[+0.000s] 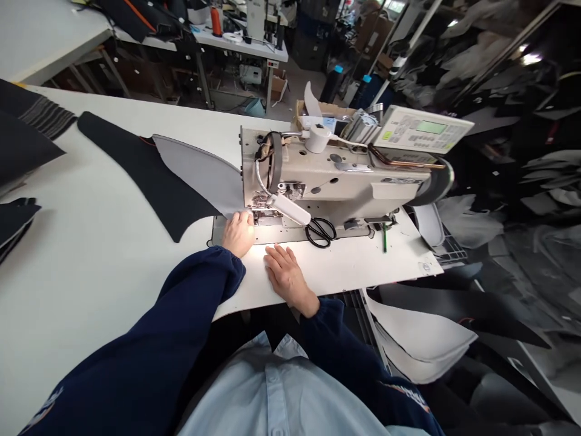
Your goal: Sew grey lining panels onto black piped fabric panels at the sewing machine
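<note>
My left hand [239,234] is beside the needle area of a sewing machine [336,172], its fingers curled and pressed on the near corner of a fabric piece. That piece has a light grey panel [200,166] joined to a black panel [140,163], and it stretches away to the left across the white table. My fingertips are partly hidden. My right hand [287,275] rests palm down near the table's front edge, fingers stretched out and holding nothing. Black-handled scissors [321,232] lie on the machine bed, to the right and beyond that hand.
A control panel [424,128] tops the machine, and a small white lamp [290,209] hangs at its head. A green pen-like tool [385,238] lies at right. Stacked dark pieces [22,133] lie at far left. Cut pieces [422,339] hang low on the right.
</note>
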### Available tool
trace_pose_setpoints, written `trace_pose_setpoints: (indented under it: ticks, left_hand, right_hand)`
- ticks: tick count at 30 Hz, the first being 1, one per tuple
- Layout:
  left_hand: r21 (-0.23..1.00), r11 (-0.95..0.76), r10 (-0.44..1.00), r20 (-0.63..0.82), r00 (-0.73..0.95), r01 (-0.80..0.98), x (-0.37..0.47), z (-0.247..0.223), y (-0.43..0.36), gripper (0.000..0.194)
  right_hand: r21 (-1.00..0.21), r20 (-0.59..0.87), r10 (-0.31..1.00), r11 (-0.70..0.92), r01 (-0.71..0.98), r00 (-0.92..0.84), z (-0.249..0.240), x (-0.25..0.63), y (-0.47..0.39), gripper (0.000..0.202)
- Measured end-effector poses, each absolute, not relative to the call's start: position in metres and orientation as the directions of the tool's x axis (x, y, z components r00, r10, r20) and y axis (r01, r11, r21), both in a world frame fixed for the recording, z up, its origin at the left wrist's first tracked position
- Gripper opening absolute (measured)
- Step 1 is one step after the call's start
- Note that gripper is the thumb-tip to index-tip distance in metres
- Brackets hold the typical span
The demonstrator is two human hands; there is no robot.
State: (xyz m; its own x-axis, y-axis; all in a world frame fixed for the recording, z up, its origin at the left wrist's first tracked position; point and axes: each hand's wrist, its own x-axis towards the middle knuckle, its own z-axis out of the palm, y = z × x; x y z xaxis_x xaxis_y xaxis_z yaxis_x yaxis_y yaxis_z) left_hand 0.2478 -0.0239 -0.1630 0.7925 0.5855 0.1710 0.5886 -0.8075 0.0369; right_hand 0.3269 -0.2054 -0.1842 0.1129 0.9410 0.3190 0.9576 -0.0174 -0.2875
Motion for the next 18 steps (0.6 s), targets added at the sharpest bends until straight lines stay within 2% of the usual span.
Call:
trace_pose_setpoints:
  ticks: [8,10,12,14,15,17,18]
  left_hand:
    - [0.07,-0.837,0.546,0.188,0.817,0.543,0.248,-0.168,-0.013,0.042]
    - [0.069,-0.834,0.55,0.168,0.818,0.547,0.248,-0.162,-0.013,0.04]
    - [0.057,-0.831,0.556,0.12,0.823,0.553,0.241,-0.157,-0.016,0.038]
    - [0.052,-0.838,0.545,0.068,0.836,0.543,0.224,-0.151,-0.026,0.035]
    - [0.057,-0.845,0.535,0.057,0.843,0.532,0.212,-0.149,-0.033,0.034]
    - [0.088,-0.858,0.511,0.065,0.857,0.506,0.181,-0.144,-0.051,0.034]
    - [0.113,-0.863,0.502,0.079,0.861,0.493,0.164,-0.141,-0.061,0.035]
  right_hand:
    - [-0.285,0.355,0.928,-0.01,0.958,0.116,-0.184,0.328,-0.202,0.029]
    - [-0.355,0.379,0.916,0.014,0.935,0.13,-0.182,0.324,-0.207,0.03]
    - [-0.507,0.401,0.896,0.043,0.861,0.191,-0.18,0.315,-0.218,0.032]
    - [-0.711,0.363,0.876,0.041,0.702,0.316,-0.178,0.305,-0.233,0.034]
    - [-0.813,0.298,0.872,0.02,0.582,0.387,-0.177,0.301,-0.24,0.035]
    - [-0.96,0.106,0.868,-0.038,0.278,0.485,-0.175,0.295,-0.25,0.039]
    - [-0.991,0.005,0.864,-0.062,0.116,0.503,-0.174,0.295,-0.25,0.04]
